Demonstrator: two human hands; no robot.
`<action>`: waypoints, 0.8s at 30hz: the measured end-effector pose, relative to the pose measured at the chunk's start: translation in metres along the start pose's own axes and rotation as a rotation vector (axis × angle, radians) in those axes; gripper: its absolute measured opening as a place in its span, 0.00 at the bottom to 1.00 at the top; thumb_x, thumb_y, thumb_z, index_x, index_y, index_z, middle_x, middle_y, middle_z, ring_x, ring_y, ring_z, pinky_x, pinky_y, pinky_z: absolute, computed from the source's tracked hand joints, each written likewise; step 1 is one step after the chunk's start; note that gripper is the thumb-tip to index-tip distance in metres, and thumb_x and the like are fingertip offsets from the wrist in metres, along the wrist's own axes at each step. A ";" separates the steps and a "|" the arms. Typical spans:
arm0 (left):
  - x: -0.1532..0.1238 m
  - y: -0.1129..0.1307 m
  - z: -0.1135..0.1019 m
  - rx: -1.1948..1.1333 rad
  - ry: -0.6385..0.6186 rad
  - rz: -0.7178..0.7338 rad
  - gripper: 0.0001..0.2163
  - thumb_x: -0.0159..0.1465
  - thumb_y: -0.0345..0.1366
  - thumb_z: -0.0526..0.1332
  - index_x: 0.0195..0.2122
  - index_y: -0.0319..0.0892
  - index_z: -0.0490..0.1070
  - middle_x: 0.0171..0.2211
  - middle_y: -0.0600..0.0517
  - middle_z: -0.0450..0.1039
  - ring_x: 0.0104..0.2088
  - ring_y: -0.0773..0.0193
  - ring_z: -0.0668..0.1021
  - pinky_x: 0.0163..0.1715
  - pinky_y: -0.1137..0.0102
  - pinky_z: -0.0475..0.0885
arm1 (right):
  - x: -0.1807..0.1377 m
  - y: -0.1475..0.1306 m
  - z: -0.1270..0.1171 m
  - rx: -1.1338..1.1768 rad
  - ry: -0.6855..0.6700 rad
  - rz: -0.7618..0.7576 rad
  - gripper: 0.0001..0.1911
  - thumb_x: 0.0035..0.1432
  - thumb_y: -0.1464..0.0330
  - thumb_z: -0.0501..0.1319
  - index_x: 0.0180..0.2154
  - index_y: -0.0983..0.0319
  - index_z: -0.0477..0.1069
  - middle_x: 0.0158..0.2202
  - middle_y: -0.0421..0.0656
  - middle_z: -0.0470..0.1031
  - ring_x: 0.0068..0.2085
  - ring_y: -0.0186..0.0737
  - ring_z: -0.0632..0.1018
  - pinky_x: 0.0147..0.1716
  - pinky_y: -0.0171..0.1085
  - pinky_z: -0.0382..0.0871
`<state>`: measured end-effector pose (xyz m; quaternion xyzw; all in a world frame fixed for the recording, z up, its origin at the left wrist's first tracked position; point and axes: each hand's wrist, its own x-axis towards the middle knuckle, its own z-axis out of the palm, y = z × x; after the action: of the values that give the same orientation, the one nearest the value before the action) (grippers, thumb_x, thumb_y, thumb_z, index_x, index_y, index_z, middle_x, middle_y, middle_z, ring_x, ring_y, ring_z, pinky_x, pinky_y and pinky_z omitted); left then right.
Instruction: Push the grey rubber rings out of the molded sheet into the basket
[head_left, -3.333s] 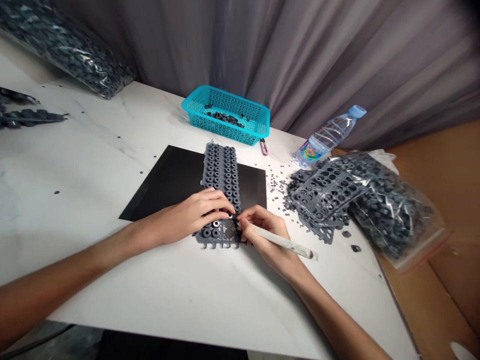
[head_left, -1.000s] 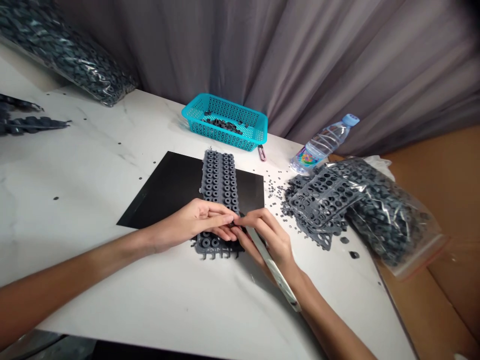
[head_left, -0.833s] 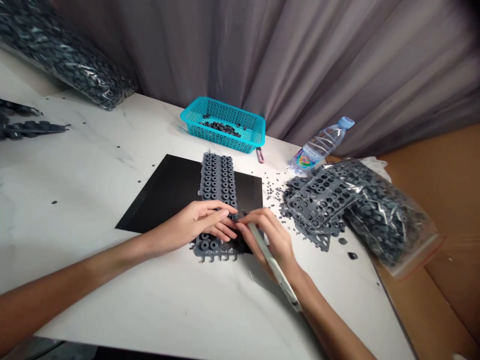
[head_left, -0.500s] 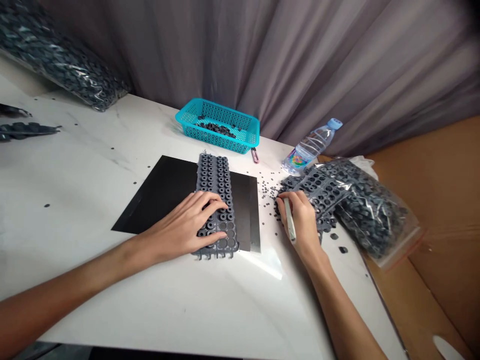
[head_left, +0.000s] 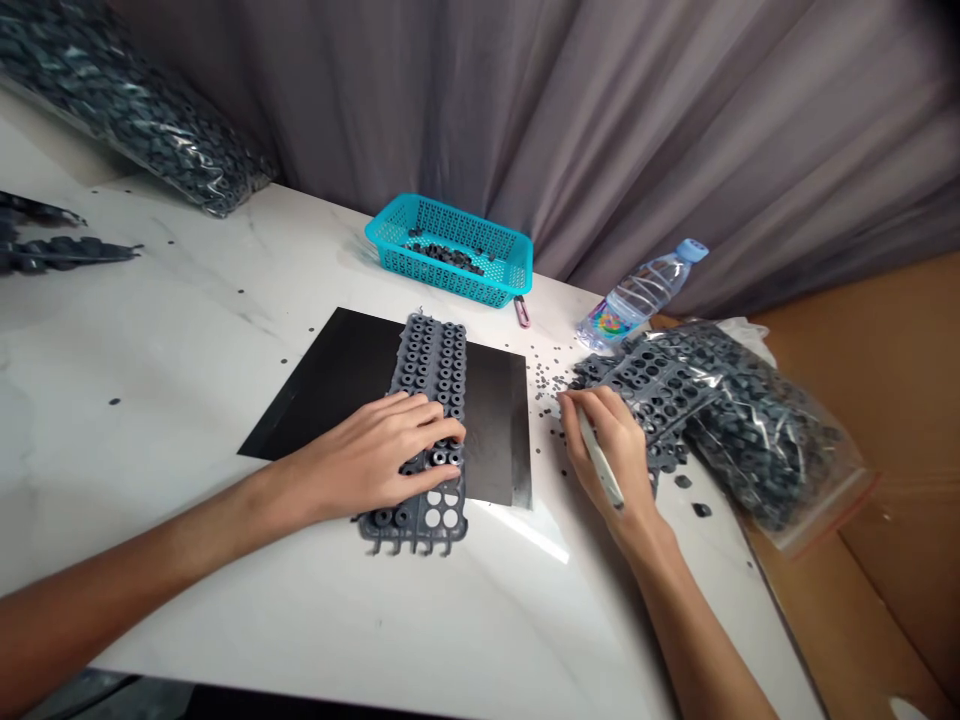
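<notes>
A dark grey moulded rubber sheet [head_left: 448, 370] lies across a black mat, covered in rows of small ring-shaped parts, with bare round holes near its close end. My left hand [head_left: 397, 445] rests over the sheet's near half, thumb and index finger gripping it from above; the remaining fingertips are partly hidden. To the right of the mat, my right hand [head_left: 611, 440] is closed around a slim white pen-like tool [head_left: 604, 465]. The tool slants back over the hand, and its tip is hidden by the fingers. Small dark discs [head_left: 547, 380] lie scattered beyond that hand.
The black mat [head_left: 495, 420] lies under the sheet. Behind it stands a turquoise basket [head_left: 457, 285] holding dark pieces, beside a small pink cutter [head_left: 523, 312]. A tilted water bottle [head_left: 645, 290], perforated sheets [head_left: 660, 385] and a filled bag [head_left: 780, 450] are at right; another bag [head_left: 150, 120] is far left.
My left hand has drawn the rubber sheet toward me, so its near end overhangs the mat more and is slightly turned. My right hand keeps the tool beside the mat. The view shifted slightly.
</notes>
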<state>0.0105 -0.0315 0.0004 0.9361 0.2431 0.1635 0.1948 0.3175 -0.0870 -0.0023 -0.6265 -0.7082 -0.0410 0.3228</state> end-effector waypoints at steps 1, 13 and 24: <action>0.000 0.000 0.000 0.008 0.005 0.012 0.11 0.77 0.45 0.58 0.51 0.45 0.73 0.45 0.50 0.75 0.45 0.56 0.77 0.54 0.59 0.67 | -0.001 -0.005 0.000 0.070 -0.031 0.004 0.11 0.75 0.65 0.57 0.45 0.59 0.77 0.41 0.48 0.77 0.41 0.46 0.78 0.47 0.45 0.72; 0.002 -0.001 -0.001 -0.149 -0.019 0.069 0.05 0.74 0.37 0.62 0.47 0.44 0.76 0.43 0.52 0.76 0.46 0.58 0.77 0.55 0.61 0.67 | -0.025 -0.065 0.012 0.906 -0.572 0.387 0.06 0.68 0.65 0.63 0.38 0.60 0.74 0.26 0.39 0.79 0.28 0.37 0.78 0.28 0.34 0.68; 0.003 -0.003 -0.001 -0.131 -0.017 0.078 0.07 0.76 0.37 0.60 0.46 0.46 0.78 0.44 0.52 0.80 0.46 0.58 0.79 0.56 0.61 0.66 | -0.027 -0.068 0.022 1.034 -0.539 0.469 0.02 0.65 0.69 0.65 0.38 0.60 0.74 0.26 0.37 0.78 0.26 0.35 0.78 0.28 0.33 0.72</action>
<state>0.0113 -0.0275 0.0011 0.9314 0.1938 0.1786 0.2510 0.2471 -0.1141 -0.0096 -0.5165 -0.5365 0.5382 0.3946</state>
